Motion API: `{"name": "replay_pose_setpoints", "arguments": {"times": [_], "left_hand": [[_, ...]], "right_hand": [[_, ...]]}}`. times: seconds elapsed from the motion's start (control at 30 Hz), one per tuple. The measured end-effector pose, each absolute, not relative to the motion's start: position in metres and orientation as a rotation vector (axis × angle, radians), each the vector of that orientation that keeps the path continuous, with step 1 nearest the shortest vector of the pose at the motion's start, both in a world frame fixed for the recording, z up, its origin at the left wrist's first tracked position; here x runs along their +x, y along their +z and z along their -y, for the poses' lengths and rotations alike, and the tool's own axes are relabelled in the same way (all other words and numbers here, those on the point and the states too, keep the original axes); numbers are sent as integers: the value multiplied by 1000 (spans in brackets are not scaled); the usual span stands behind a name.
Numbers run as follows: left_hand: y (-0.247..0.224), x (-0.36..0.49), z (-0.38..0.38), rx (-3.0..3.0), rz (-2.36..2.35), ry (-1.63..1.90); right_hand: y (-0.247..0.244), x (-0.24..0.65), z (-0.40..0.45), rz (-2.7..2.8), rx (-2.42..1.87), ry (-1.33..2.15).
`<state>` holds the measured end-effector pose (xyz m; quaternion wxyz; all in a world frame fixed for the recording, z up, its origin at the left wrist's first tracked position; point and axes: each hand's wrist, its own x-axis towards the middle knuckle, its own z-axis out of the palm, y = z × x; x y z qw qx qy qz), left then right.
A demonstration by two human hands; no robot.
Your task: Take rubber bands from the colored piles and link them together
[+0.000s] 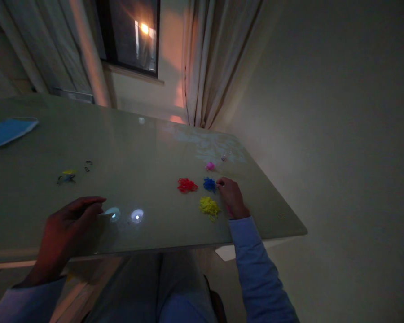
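At the right of the table, my right hand [232, 196] has its fingertips pinched together at the edge of a pile of blue rubber bands [209, 184]. What the pinch holds is too small to make out. A red pile of rubber bands [187, 185] lies left of the blue one, a yellow pile [209, 207] just nearer to me, and a small pink clump [210, 166] beyond. My left hand [67, 229] hovers over the left front of the table, thumb and forefinger closed together. Something small and pale may show at its fingertips, but I cannot tell what.
A glossy table [138, 157] spans the view, its front edge close to my lap. Dark loops with a yellow bit [67, 176] lie at left, near a blue face mask [11, 131]. Two light reflections show by my left hand. A wall [323, 112] rises along the right.
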<state>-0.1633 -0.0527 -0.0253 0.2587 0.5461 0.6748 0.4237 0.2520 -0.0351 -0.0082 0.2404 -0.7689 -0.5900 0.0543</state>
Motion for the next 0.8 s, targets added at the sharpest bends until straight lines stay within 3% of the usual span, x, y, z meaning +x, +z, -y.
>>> {"name": "replay_pose_setpoints", "arguments": {"times": [0.33,0.5,0.8], "left_hand": [[-24,-164,52,1445,-1844,1097],[-23,-163,52,1469,-1799,1124],[-29,-161,51,1462,-1677,1221]], "right_hand": [[6,247,47,1625,-2040,173],[17,210,70,1622,-1803,266],[-19,109,91,1822,-1156,887]]}}
